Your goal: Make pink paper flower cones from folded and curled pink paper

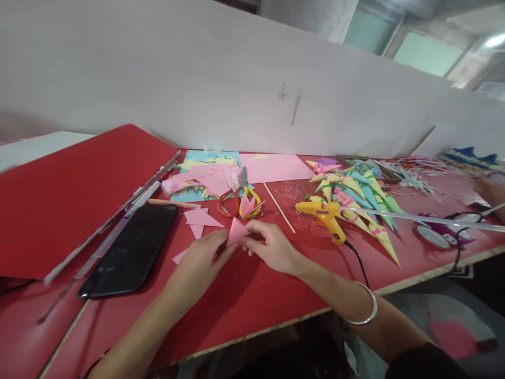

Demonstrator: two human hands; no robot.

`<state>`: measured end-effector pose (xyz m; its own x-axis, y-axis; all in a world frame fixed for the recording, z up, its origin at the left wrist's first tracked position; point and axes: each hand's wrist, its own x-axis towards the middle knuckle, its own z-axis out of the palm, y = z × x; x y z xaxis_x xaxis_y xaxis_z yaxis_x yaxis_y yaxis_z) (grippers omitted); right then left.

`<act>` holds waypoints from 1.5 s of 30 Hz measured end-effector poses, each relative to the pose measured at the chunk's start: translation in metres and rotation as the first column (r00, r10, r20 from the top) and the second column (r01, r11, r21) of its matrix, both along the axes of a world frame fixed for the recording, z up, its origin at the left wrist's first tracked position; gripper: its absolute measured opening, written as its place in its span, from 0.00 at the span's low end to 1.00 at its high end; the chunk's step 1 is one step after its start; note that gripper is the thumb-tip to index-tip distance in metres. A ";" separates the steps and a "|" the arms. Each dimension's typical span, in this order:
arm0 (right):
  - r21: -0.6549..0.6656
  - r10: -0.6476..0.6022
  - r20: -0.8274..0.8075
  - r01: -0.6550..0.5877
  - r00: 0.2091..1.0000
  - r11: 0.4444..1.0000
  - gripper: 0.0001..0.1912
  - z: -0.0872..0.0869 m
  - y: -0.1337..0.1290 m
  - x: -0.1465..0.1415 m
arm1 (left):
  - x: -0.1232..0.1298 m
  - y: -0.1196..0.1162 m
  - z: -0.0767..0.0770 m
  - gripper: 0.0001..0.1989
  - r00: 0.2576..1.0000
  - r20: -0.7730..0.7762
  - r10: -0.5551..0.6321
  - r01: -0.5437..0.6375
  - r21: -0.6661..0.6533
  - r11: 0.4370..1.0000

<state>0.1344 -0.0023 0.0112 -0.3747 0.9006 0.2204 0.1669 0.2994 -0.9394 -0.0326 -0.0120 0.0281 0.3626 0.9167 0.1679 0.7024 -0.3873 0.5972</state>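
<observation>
A folded piece of pink paper (236,230) is pinched between both hands above the red table. My left hand (207,255) grips its left side, thumb and fingers closed. My right hand (272,245) holds its right edge with the fingertips. Just beyond the hands lie scissors (243,181) with red and yellow handles. A pink folded paper shape (249,205) rests over the yellow handle. Loose pink paper pieces (201,218) lie left of the hands. To the right is a yellow hot glue gun (321,210) with a long clear glue stick in it.
A black phone (130,252) and a large red sheet (79,195) lie at left. Paper scraps (213,176) and a pink sheet (276,167) are at the back. A thin stick (279,208), a pile of paper cones (366,200) and another person's hand (491,187) are at right.
</observation>
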 end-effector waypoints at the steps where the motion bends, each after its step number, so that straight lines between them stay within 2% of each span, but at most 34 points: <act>1: 0.011 -0.015 0.009 0.015 1.000 1.000 0.05 0.000 0.000 0.000 | 0.000 0.000 0.000 0.13 1.000 -0.002 -0.015 0.015 -0.008 1.000; 4: 0.023 -0.030 0.017 0.029 0.999 0.999 0.07 0.002 -0.002 0.000 | -0.001 0.000 0.002 0.13 0.999 -0.012 -0.030 0.030 -0.036 0.999; 7: 0.009 0.007 0.006 -0.007 1.000 1.000 0.08 0.005 -0.003 0.002 | -0.001 0.000 0.003 0.14 1.000 -0.016 -0.017 0.016 -0.043 0.999; 14: 0.021 0.061 -0.026 -0.060 0.998 0.998 0.12 0.006 -0.002 0.002 | -0.002 0.000 0.005 0.15 0.998 0.037 0.058 -0.059 0.019 0.998; 19: 0.009 0.019 -0.024 -0.019 1.000 1.000 0.07 0.004 -0.001 0.001 | -0.001 -0.001 0.004 0.13 0.998 0.034 0.053 -0.053 -0.014 0.999; 24: 0.066 -0.054 0.071 0.049 0.996 0.997 0.04 0.005 -0.001 0.002 | 0.000 -0.001 0.000 0.12 1.000 -0.021 0.013 -0.014 -0.030 0.999; 30: -0.023 -0.033 0.043 0.034 0.999 0.999 0.08 0.006 -0.002 0.003 | -0.003 0.002 0.001 0.11 0.997 -0.064 0.032 -0.031 0.026 0.999; 34: -0.031 -0.025 0.023 0.025 0.999 0.999 0.11 0.006 -0.001 0.002 | -0.005 0.004 0.006 0.13 0.997 -0.067 0.034 -0.029 0.063 0.998; 36: 0.025 -0.060 0.049 0.058 0.997 0.998 0.09 0.007 -0.002 0.002 | -0.005 0.003 0.007 0.13 0.993 -0.114 0.025 -0.018 0.070 0.997; 38: 0.120 -0.094 0.075 0.085 0.993 0.989 0.04 0.008 -0.002 0.002 | -0.005 0.002 0.006 0.12 0.973 -0.232 0.019 -0.001 0.078 0.997; 40: 0.195 -0.095 0.074 0.079 0.993 0.978 0.03 0.009 -0.003 0.003 | -0.005 0.001 0.004 0.11 0.927 -0.375 0.001 0.035 0.090 0.995; 42: 0.218 -0.071 0.051 0.058 0.996 0.974 0.02 0.009 -0.003 0.003 | -0.006 0.001 0.002 0.11 0.882 -0.469 -0.037 0.091 0.094 0.991; 45: 0.192 -0.041 0.012 0.038 0.999 0.981 0.07 0.009 -0.002 0.003 | -0.008 0.001 -0.001 0.15 0.861 -0.500 -0.094 0.154 0.080 0.985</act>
<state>0.1372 -0.0046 0.0198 -0.3443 0.8565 0.3845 0.1968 0.4663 -0.8625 -0.0406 -0.0110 0.0268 0.5351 0.8440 0.0365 0.8345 -0.5348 0.1324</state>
